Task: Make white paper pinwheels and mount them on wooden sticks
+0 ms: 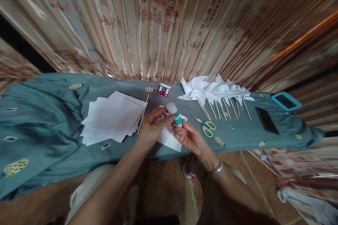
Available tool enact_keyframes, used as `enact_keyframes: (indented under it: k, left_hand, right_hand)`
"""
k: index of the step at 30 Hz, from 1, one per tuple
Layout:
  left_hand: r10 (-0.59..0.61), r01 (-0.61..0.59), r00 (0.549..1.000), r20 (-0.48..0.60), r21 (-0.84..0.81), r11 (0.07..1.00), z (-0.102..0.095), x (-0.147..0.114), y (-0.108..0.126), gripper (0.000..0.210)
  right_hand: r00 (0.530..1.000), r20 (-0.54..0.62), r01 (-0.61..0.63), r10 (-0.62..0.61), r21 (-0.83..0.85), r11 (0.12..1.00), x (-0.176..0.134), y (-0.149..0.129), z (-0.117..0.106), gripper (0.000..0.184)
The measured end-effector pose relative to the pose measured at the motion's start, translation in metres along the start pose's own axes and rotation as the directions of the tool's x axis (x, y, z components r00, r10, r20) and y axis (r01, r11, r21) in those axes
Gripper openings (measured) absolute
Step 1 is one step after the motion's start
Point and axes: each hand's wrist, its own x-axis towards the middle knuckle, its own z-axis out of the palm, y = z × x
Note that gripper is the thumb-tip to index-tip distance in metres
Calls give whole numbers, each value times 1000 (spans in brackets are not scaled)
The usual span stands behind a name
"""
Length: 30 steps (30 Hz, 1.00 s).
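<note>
A glue stick [177,119] with a green label and a whitish top is held upright, slightly tilted, between my hands. My right hand [191,137] has its fingers wrapped round the lower part. From the left, my left hand [151,123] pinches at the upper part with thumb and fingers; a pale patch between those fingers is too unclear to name. Beneath both hands lies a white sheet of paper [170,140], partly covered by them. Scissors [207,127] with light green handles rest just right of my right hand. A thin wooden stick [143,114] lies beyond my left hand.
A stack of white paper [111,119] spreads on the left of the cloth-covered table [66,95]. Several paper pinwheels [195,89] on sticks lie at the back right. A small red box [163,90], a phone [266,120] and a blue-framed device [286,101] are also there.
</note>
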Motion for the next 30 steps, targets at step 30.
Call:
enact_keyframes:
  k: [30]
  left_hand:
    - [184,-164,978,-98,189,968,-4,-8,31,36]
  right_hand:
    - [993,108,-27,39,-103,994,-1,15,10,26]
